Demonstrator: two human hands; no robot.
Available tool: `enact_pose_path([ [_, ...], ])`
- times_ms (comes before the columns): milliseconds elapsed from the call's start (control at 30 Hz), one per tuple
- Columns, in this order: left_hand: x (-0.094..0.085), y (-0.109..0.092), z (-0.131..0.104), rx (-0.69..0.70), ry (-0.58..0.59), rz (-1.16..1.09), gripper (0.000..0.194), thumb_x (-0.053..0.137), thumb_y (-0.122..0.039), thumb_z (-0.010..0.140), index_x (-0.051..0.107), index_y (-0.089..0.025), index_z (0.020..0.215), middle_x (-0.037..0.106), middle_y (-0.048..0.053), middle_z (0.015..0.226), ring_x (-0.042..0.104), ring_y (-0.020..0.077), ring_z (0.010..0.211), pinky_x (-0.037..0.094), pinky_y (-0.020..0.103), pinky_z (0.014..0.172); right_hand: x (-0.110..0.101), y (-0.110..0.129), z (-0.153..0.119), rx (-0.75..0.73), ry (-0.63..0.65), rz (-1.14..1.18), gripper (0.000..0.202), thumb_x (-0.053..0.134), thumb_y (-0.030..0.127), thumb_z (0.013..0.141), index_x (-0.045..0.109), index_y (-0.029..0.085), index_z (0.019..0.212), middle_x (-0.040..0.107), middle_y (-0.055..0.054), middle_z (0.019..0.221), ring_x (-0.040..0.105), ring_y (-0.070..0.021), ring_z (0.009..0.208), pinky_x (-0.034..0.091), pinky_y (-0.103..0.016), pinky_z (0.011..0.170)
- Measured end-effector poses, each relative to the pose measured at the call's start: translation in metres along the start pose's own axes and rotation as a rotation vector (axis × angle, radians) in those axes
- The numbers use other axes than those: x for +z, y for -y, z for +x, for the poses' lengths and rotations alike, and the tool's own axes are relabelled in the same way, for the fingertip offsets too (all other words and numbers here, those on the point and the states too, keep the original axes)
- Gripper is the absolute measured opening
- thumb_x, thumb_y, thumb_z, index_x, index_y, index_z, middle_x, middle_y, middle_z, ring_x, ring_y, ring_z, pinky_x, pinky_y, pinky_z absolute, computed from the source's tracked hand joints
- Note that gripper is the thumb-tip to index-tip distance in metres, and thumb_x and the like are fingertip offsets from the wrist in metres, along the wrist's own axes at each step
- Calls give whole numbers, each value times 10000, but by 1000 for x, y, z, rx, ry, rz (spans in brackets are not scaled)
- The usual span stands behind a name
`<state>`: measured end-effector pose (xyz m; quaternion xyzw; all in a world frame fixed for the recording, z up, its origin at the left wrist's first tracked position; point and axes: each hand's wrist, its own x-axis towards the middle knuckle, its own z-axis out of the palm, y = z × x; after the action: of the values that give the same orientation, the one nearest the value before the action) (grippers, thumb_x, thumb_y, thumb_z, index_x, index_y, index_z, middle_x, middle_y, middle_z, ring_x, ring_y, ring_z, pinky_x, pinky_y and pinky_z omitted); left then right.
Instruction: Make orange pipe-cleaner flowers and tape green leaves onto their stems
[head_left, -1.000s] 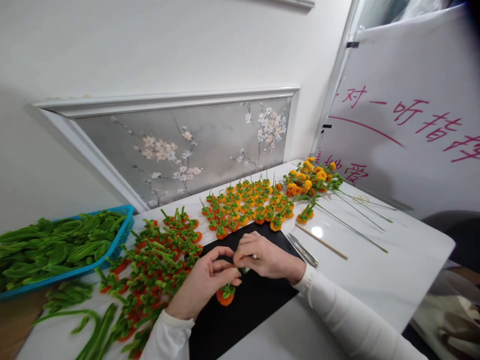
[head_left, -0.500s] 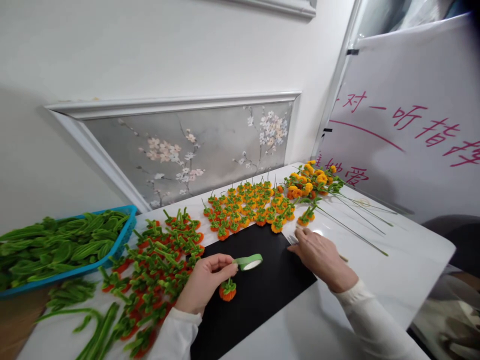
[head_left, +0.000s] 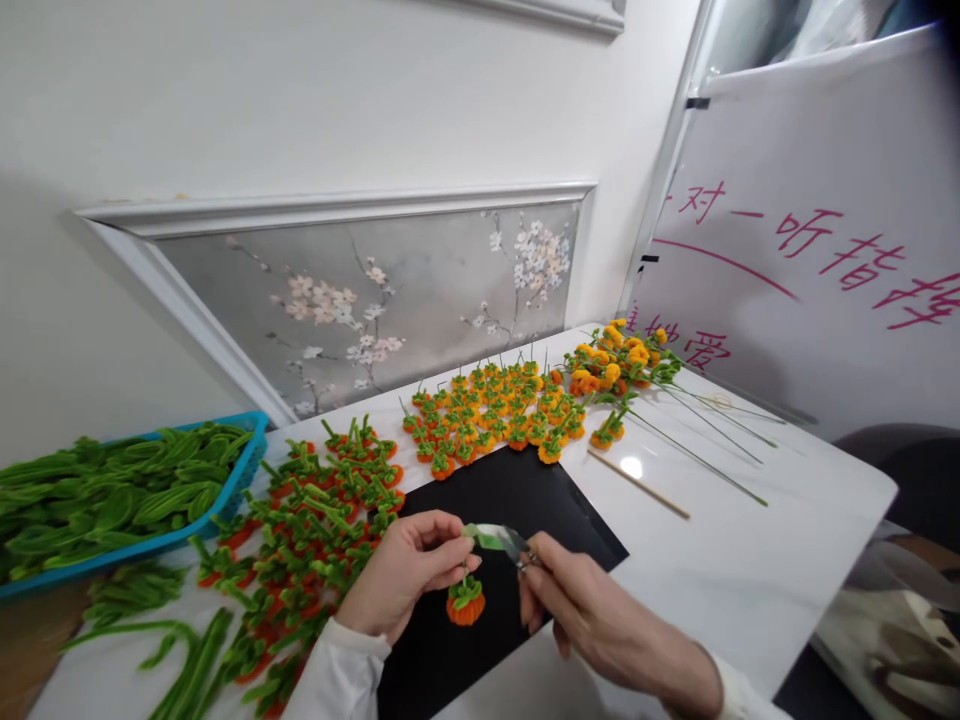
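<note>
My left hand pinches a thin stem and the end of green floral tape between thumb and fingers. Beneath its fingertips hangs an orange chenille flower with green leaves at its top. My right hand is closed round the handles of small metal scissors. Their blades point left and lie against the tape; whether they have parted it cannot be made out. Under both hands lies a black mat.
Rows of orange flowers with green stems stand left, yellow-orange ones behind. A blue basket holds green chenille pieces. A wooden stick and long-stemmed yellow flowers lie right on the white table.
My right hand has come back from the mat's right edge with the scissors, bringing them to the tape. The wooden stick is now uncovered. My left hand keeps its pinch.
</note>
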<state>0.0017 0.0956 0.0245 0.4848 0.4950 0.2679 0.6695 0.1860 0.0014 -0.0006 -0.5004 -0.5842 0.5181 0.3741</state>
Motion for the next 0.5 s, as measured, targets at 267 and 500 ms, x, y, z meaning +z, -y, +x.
enact_pose_path([
  [267,1,-1,-2,22,53,3,269,820,-289,574,621,-140,678,677,-12,608,658,92,572,517,112,504,33,-3,7,319,-54,653,573,413,724,779,507,160,750,241,86,545,146,-39,422,109,-189,385],
  [500,4,-3,-2,19,94,47,244,818,-265,581,636,-143,689,660,-23,629,651,93,589,510,119,509,36,-2,9,381,-15,798,497,495,674,775,452,181,734,239,95,546,147,-29,406,85,-168,372],
])
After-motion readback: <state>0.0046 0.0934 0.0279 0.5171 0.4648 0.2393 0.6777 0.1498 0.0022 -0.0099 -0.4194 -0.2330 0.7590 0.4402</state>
